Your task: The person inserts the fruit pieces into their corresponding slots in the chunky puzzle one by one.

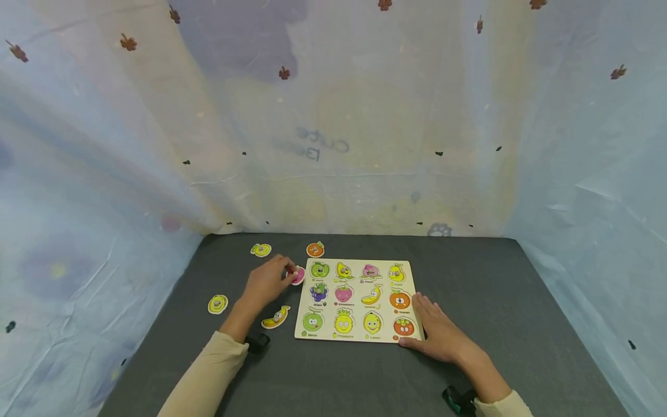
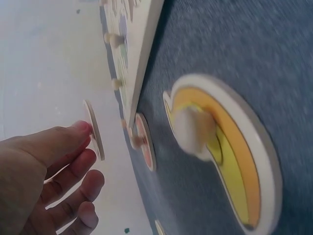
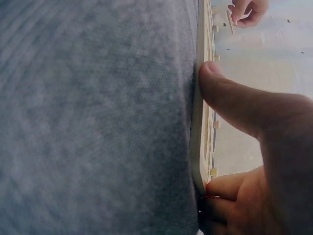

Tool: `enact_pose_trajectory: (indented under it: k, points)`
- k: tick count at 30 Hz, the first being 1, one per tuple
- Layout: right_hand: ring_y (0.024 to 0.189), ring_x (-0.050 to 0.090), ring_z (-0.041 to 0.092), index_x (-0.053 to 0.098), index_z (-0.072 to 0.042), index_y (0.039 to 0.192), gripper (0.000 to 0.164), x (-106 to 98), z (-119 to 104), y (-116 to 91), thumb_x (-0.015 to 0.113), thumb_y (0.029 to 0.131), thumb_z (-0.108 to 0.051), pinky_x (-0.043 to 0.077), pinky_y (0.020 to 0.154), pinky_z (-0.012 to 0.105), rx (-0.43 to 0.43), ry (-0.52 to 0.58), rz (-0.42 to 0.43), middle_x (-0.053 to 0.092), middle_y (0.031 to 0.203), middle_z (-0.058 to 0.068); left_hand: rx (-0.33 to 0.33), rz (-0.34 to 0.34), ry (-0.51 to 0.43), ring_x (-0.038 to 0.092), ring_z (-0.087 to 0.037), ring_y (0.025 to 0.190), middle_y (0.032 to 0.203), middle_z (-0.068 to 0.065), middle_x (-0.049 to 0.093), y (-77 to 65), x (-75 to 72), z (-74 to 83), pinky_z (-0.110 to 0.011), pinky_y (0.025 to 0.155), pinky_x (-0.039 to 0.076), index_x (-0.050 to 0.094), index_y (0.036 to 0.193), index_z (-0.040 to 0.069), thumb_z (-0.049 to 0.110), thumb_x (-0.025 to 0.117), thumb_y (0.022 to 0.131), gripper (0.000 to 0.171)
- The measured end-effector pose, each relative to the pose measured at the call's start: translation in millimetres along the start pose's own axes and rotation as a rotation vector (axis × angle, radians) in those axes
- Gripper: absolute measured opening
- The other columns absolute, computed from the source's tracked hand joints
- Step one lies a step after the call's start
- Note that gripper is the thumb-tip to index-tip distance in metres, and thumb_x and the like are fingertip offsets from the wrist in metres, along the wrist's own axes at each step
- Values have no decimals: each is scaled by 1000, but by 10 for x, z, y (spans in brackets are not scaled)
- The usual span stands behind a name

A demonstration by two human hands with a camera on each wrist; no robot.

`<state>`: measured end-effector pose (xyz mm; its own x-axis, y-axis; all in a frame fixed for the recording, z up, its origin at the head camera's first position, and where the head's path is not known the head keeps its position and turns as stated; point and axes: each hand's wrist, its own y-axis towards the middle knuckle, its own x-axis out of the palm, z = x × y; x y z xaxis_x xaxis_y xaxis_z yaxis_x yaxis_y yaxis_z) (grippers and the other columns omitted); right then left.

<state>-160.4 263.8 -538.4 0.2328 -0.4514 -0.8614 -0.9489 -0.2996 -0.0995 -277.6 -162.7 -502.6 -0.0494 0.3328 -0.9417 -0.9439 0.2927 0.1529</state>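
My left hand [image 1: 268, 282] pinches a pink fruit puzzle piece [image 1: 299, 275] between thumb and fingertips, just left of the puzzle board's far-left part. In the left wrist view the held piece [image 2: 95, 131] stands on edge, above the table; its face is turned away there. The cream fruit puzzle board [image 1: 358, 340] lies flat, with rows of colourful fruits, several bearing knobs. My right hand [image 1: 440, 330] rests against the board's near right corner, fingers extended along the right side and thumb [image 3: 215, 81] at the near edge.
Loose on the dark table [image 1: 521, 324] lie a banana piece [image 1: 275, 317] beside the left wrist, a round yellow piece [image 1: 217, 304] at far left, another yellow piece [image 1: 261, 249] and an orange piece [image 1: 315, 249] behind. A patterned curtain [image 1: 365, 127] surrounds the table's back and sides.
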Motion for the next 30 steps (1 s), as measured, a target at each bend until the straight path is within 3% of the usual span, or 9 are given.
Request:
enact_pose_trajectory:
  k: [6,11,30]
  points:
    - [161,21,47,21,9,166,122,-4,5,-9,83,88,-62,17,128,62,2,12,-2,21,174,29,50,-11,1,60,-12,76,106,-1,66,45,39,122,-36,65,52,73,107,18,31,78,101,15]
    - [161,21,47,21,8,166,122,-5,-4,-13,83,88,-62,17,129,61,3,12,-8,20,174,28,88,-60,-1,54,-8,75,103,6,62,74,86,223,-32,65,48,73,108,22,34,78,102,15]
    - [161,22,48,21,9,166,122,-25,-37,-26,84,88,-60,18,128,62,-3,20,-2,21,173,29,212,-120,36,54,-5,79,108,9,65,174,286,460,-31,72,49,72,106,25,38,77,102,14]
